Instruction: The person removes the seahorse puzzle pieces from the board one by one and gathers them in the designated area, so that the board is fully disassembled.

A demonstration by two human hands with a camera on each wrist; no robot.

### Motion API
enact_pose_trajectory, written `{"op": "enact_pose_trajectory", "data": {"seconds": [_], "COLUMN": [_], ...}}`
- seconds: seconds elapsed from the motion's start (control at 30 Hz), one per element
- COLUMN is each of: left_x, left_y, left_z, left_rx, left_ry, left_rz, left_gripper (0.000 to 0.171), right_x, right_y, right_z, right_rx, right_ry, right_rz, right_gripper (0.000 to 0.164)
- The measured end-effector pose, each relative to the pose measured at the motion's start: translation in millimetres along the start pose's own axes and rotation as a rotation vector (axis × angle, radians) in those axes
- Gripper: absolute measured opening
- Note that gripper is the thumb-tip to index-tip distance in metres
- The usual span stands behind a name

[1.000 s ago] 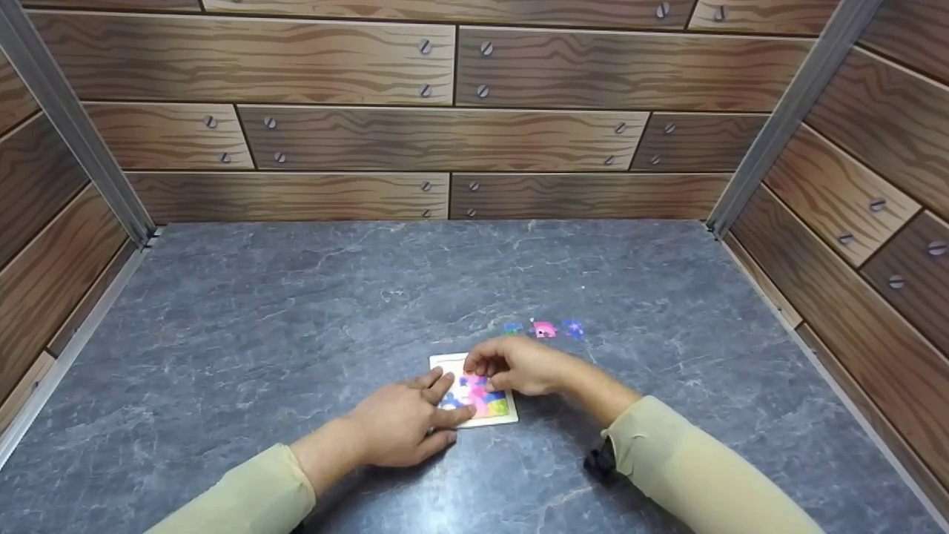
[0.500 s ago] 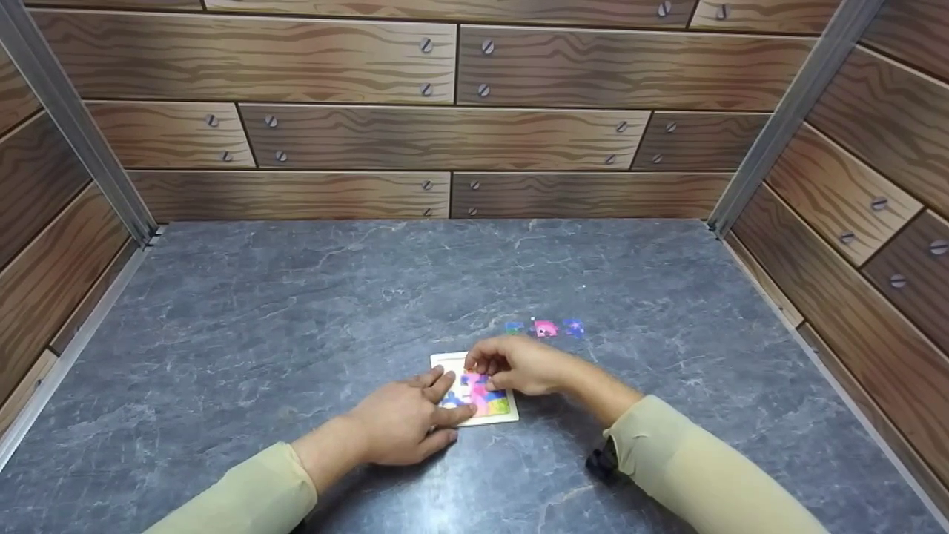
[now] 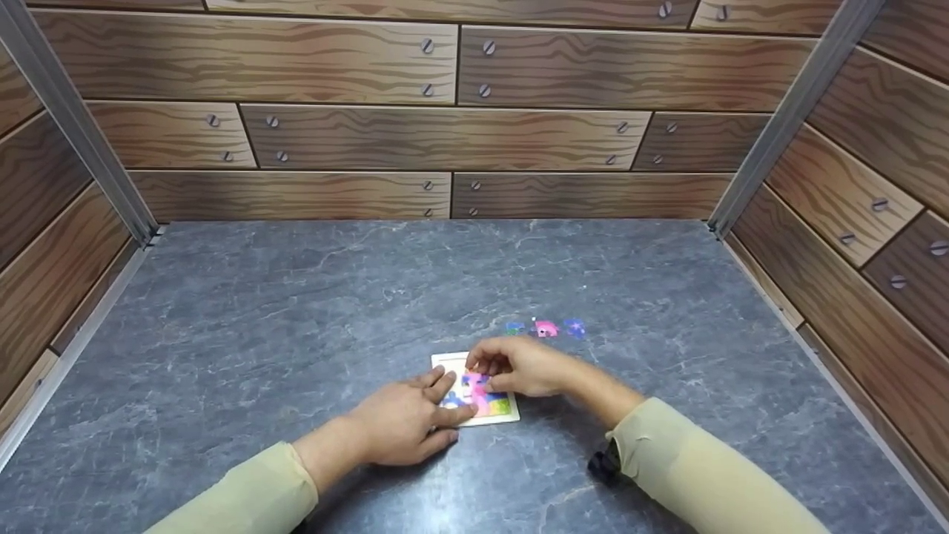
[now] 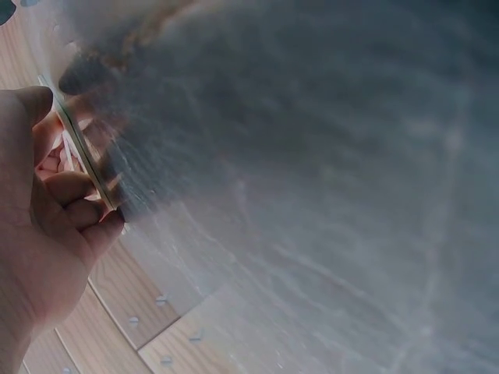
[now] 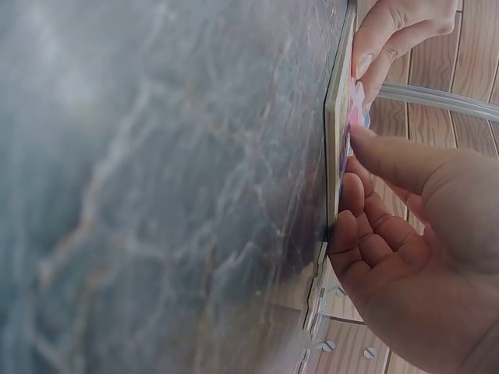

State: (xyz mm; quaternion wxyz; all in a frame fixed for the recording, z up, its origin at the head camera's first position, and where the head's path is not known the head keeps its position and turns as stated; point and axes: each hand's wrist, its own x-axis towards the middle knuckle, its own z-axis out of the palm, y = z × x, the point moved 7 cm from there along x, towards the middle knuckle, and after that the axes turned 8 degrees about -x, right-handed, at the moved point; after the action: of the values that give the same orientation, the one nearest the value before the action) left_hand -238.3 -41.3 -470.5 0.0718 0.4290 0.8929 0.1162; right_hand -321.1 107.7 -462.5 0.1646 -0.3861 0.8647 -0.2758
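A small jigsaw board (image 3: 497, 422) with a pale frame lies flat on the table, partly filled with pink, blue and yellow-green pieces. My left hand (image 3: 397, 424) rests on its left side with fingers spread, fingertips over the frame and the pieces. At the board's upper right, my right hand (image 3: 530, 367) pinches a pink and blue puzzle piece (image 3: 474, 381) between thumb and curled fingers, close over the board. In the right wrist view the thumb (image 5: 398, 160) sits right at the pink piece, and the other fingers curl by the board's edge (image 5: 334, 132).
Beyond the right hand, three loose puzzle pieces lie in a row: a green-blue one (image 3: 514, 328), a pink one with an eye (image 3: 546, 328) and a blue-purple one (image 3: 574, 328). Wood-patterned walls (image 3: 341, 137) enclose the grey marbled table (image 3: 296, 297) on the back and sides.
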Motion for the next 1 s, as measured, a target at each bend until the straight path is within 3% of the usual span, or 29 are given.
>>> {"op": "enact_pose_trajectory", "data": {"seconds": [0.67,1.0], "left_x": [0.1,0.2], "left_y": [2.7,1.8], "left_z": [-0.5,0.5], "left_rx": [0.044,0.026], "left_ry": [0.020,0.008], "left_rz": [0.020,0.015], "left_gripper": [0.048,0.048], "right_x": [-1.5,-3.9], "right_y": [-2.7,-8.1], "right_z": [-0.4,-1.3], "right_rx": [-0.054,-0.155], "right_ry": [0.050,0.097], "right_rz": [0.011,-0.017], "right_gripper": [0.028,0.030]}}
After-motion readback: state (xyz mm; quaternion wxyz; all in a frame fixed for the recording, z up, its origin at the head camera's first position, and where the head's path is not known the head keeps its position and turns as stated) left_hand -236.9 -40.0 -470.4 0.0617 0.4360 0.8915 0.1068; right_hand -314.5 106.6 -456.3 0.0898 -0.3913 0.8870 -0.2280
